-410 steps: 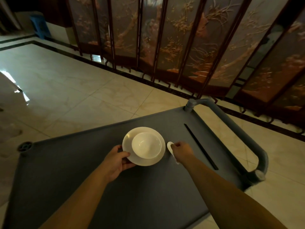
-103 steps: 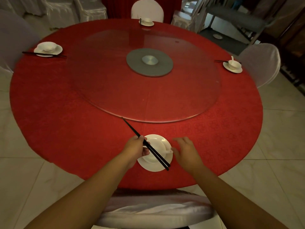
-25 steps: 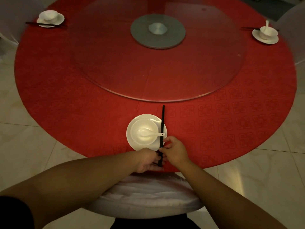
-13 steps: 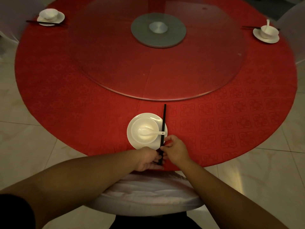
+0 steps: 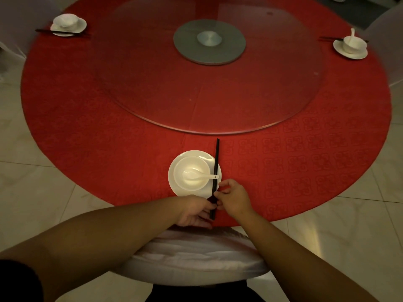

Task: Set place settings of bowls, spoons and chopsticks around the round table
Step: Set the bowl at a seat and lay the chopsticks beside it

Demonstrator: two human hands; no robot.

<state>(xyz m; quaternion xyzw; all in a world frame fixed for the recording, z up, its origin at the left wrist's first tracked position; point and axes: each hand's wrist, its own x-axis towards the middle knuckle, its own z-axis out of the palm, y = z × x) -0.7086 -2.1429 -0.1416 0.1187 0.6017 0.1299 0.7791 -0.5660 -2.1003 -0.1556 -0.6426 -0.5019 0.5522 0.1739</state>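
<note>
At the near edge of the round red table (image 5: 109, 136) stands a white saucer (image 5: 177, 188) with a white bowl (image 5: 192, 172) in it. A white spoon (image 5: 201, 176) lies in the bowl, handle to the right. A pair of black chopsticks (image 5: 216, 162) lies across the saucer's right rim, pointing away from me. My left hand (image 5: 194, 211) and my right hand (image 5: 234, 198) both pinch the chopsticks' near end. Two other settings stand at the far left (image 5: 68, 23) and far right (image 5: 351, 47).
A glass turntable (image 5: 152, 83) with a grey hub (image 5: 209, 41) covers the table's middle. A white-covered chair (image 5: 196, 260) stands between me and the table. White chair covers show at the far left and far right edges. Pale floor tiles surround the table.
In the last second the view shifted slightly; both hands stayed at the chopsticks' near end. About four seconds ago the chopsticks lay slanted across the bowl in my left hand.
</note>
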